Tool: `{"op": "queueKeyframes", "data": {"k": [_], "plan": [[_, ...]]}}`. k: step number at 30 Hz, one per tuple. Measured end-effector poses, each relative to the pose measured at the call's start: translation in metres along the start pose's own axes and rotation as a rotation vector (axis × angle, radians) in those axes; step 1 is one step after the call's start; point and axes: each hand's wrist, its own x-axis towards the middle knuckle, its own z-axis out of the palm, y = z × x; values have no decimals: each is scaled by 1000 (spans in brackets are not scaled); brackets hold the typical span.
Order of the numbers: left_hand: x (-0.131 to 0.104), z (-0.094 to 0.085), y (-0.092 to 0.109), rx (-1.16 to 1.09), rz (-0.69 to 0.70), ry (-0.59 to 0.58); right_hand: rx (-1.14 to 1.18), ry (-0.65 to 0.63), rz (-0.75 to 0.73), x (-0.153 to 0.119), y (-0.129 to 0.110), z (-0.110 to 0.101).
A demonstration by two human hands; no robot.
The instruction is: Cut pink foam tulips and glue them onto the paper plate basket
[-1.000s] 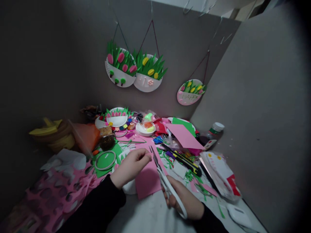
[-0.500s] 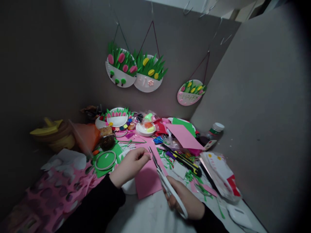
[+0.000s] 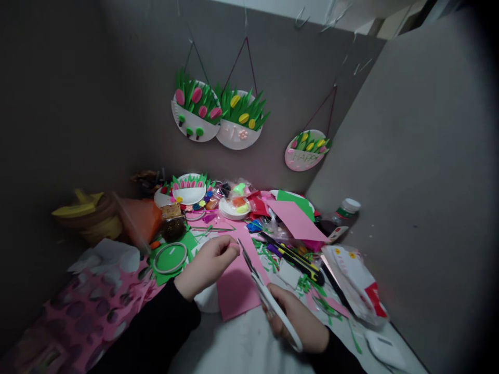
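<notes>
My right hand (image 3: pixel 294 317) is closed around the white handles of a pair of scissors (image 3: pixel 268 298). Their blades point up and away, with the tips beside the fingertips of my left hand (image 3: pixel 208 265). Thumb and forefinger of that hand are pinched on what looks like a small piece of pink paper (image 3: pixel 235 246), mostly hidden by the fingers. Below both hands, a larger sheet of pink paper (image 3: pixel 239 291) lies on the white table (image 3: pixel 230 345). Part of a white paper plate (image 3: pixel 208 299) shows under my left wrist.
Black-and-yellow utility knives (image 3: pixel 296 259) lie to the right among green paper scraps. A tape roll (image 3: pixel 170 258) rests on green paper at left. Pink sheets with cut-out holes (image 3: pixel 78 322) cover the left side. Decorated plates (image 3: pixel 237 132) hang at the back wall. A bottle (image 3: pixel 346 209) stands back right.
My hands stay in nearly the same place, pinching and holding the scissors. The blades look slightly closer together, and the view has shifted a little.
</notes>
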Motion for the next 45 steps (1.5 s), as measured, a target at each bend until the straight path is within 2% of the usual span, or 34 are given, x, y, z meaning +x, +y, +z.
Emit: {"op": "queueKeyframes", "data": {"k": [13,29,34,39,45], "plan": [[-1,0,0,10,32,-27,20,-78,-86,-2,16,-3],[-1,0,-1,39,44,-12,-34,-68,-105,-2,11,-4],[-1,0,-1,29,31,-10,-29,-34,-25,-1,5,-4],[-1,0,0,-174,-32,-1,41,56,-3,3,14,-4],[0,6,0,-428,-144,28,-19,18,-171,-1,11,-3]]}}
